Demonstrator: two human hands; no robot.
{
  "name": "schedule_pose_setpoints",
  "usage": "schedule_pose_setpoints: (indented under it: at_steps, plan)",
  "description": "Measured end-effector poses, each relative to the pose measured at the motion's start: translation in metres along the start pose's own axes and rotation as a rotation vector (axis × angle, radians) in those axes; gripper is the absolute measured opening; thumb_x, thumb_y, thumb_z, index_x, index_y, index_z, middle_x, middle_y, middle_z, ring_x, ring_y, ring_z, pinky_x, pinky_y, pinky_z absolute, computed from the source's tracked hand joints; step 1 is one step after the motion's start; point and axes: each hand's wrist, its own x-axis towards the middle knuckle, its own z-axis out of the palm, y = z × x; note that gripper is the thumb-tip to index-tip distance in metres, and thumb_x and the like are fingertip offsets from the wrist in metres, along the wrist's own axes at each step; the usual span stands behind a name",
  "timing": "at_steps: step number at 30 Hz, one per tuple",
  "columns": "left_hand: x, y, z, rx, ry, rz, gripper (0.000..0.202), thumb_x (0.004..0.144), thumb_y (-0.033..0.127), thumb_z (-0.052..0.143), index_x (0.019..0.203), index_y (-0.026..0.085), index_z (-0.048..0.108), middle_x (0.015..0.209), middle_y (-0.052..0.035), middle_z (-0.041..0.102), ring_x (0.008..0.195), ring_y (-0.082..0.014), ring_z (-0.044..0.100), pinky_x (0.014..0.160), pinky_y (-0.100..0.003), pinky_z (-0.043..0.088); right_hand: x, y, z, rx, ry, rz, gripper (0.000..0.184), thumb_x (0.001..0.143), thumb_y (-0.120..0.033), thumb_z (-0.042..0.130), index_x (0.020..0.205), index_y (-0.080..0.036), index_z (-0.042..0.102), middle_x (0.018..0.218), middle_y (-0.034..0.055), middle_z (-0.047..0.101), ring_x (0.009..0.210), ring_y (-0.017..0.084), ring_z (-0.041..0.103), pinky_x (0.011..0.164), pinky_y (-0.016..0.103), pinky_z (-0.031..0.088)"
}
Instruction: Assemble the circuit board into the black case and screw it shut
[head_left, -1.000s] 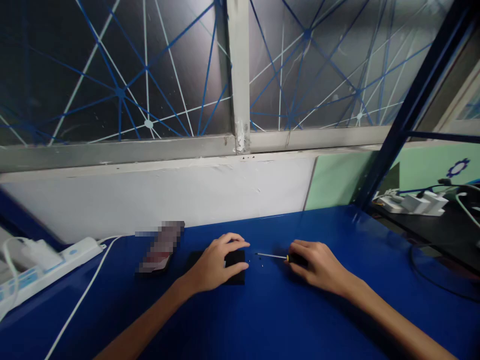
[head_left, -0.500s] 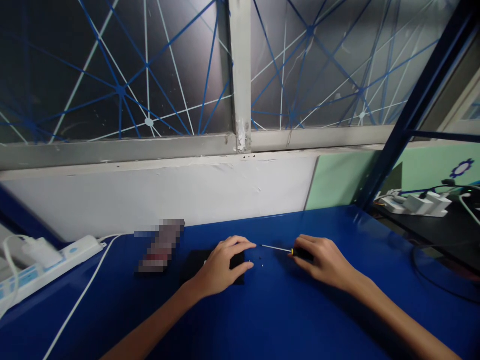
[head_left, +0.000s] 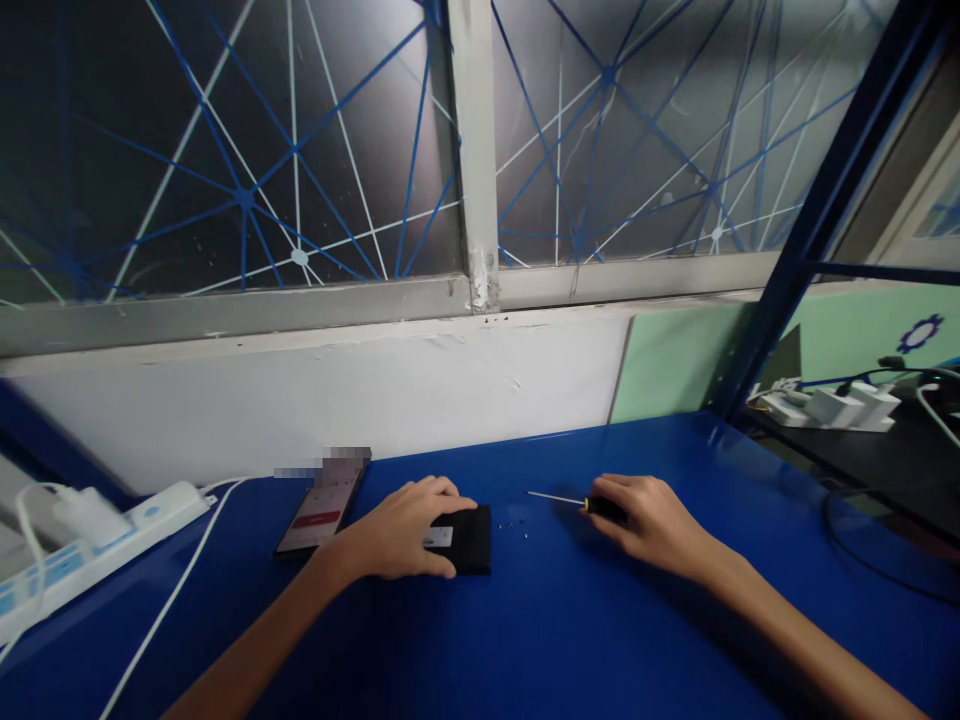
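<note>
My left hand (head_left: 411,527) lies over a flat black rectangular box (head_left: 474,545) with a pale label (head_left: 438,537). Its thumb is along the near edge and its fingers along the far edge, so the box is gripped across its width; the hand hides the left part. My right hand (head_left: 645,520) is closed around the black handle of a screwdriver (head_left: 556,497) with a yellow collar. The thin shaft points left, just above the table, with a small dark bit at its tip. Several tiny screws (head_left: 526,536) lie between the box and the screwdriver.
A phone (head_left: 319,510) with a lit screen lies behind my left forearm. At far left is a white power strip (head_left: 150,515) with a white cable (head_left: 180,590) across the blue table (head_left: 525,640). Another power strip (head_left: 840,410) and a black cable (head_left: 847,550) are at right.
My left hand has moved left, away from beside the screwdriver tip and the screws, and closed across the black box. My right hand and the screwdriver have barely moved.
</note>
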Motion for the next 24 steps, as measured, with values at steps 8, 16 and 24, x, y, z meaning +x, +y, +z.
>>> schedule_pose_setpoints:
  at_steps: [8, 16, 24]
  plan:
    - [0.01, -0.003, 0.02, -0.065, 0.138, 0.051, 0.058, 0.07, 0.042, 0.076, 0.125, 0.03, 0.06, 0.124, -0.0046, 0.057, 0.112, -0.0298, 0.054, 0.092, -0.044, 0.045, 0.0, -0.001, -0.002, -0.009, -0.022, 0.015, 0.014, 0.088, -0.022, 0.05, 0.088, -0.019, 0.064, 0.079, 0.0042, 0.068, 0.068, 0.018, 0.063, 0.059, 0.026, 0.036]
    - [0.02, 0.007, 0.049, -0.054, 0.287, 0.086, 0.052, 0.084, 0.047, 0.065, 0.132, 0.029, 0.054, 0.139, -0.0067, 0.052, 0.125, -0.0302, 0.048, 0.103, -0.049, 0.04, 0.001, 0.003, 0.003, -0.009, -0.055, 0.055, 0.013, 0.087, -0.021, 0.053, 0.086, -0.019, 0.065, 0.078, 0.0033, 0.07, 0.065, 0.017, 0.063, 0.057, 0.026, 0.033]
    - [-0.009, -0.009, 0.061, 0.16, 0.389, 0.122, 0.051, 0.094, 0.037, 0.055, 0.142, 0.029, 0.041, 0.15, -0.0073, 0.039, 0.136, -0.0296, 0.038, 0.111, -0.054, 0.031, 0.002, 0.015, 0.015, -0.053, -0.057, 0.113, 0.019, 0.093, -0.031, 0.048, 0.089, -0.02, 0.062, 0.083, 0.0053, 0.07, 0.068, 0.019, 0.064, 0.057, 0.027, 0.034]
